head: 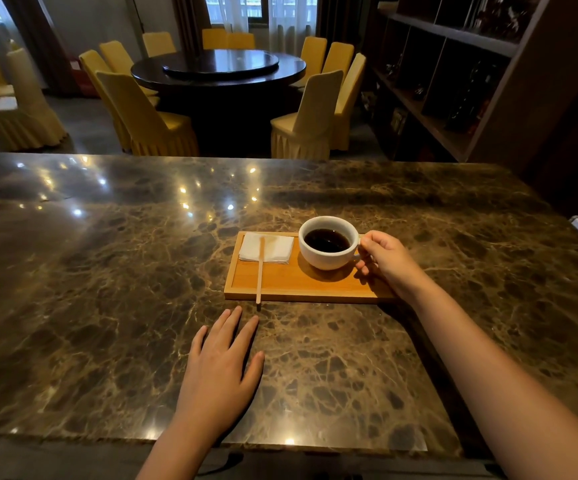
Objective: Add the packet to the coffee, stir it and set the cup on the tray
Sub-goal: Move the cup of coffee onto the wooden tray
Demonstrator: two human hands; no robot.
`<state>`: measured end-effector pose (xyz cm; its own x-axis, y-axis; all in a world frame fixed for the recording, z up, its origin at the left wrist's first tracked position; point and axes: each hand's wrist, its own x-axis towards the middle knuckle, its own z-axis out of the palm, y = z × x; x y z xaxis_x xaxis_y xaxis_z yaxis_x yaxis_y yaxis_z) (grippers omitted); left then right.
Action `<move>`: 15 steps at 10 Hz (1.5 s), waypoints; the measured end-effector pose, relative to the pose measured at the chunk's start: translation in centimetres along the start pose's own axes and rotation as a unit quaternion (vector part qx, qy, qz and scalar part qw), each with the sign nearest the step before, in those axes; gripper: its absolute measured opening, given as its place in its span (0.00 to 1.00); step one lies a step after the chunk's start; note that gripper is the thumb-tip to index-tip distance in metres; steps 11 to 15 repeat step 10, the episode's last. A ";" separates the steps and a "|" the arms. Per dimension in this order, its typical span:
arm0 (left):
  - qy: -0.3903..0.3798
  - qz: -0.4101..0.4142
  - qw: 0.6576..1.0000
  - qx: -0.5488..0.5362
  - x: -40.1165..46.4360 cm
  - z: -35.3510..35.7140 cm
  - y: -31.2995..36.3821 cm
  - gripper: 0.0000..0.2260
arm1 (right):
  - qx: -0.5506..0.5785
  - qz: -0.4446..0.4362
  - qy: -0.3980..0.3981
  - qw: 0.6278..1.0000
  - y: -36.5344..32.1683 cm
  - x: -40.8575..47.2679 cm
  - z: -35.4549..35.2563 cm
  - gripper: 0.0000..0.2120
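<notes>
Dark marble worktop (107, 271). White cup (329, 242) on right half of tray (301, 289), handle pinched by right hand (387, 261) fingers; left hand (221, 368) flat, fingers spread, holding nothing. Risk: jerky release spilling nearly full coffee (327, 240), or knocking stirrer (260, 271) overhanging tray's near edge.

The head camera looks forward and down over the table (107, 271) from close above. Its wide view also reaches the dining room beyond.
</notes>
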<state>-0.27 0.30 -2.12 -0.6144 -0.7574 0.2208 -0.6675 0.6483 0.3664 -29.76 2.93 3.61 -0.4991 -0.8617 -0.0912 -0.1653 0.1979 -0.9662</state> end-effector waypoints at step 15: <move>-0.013 -0.009 1.000 0.001 0.1 -0.3 0.2 0.23 | -0.117 0.041 0.131 0.984 -1.9 -1.2 -0.5 0.09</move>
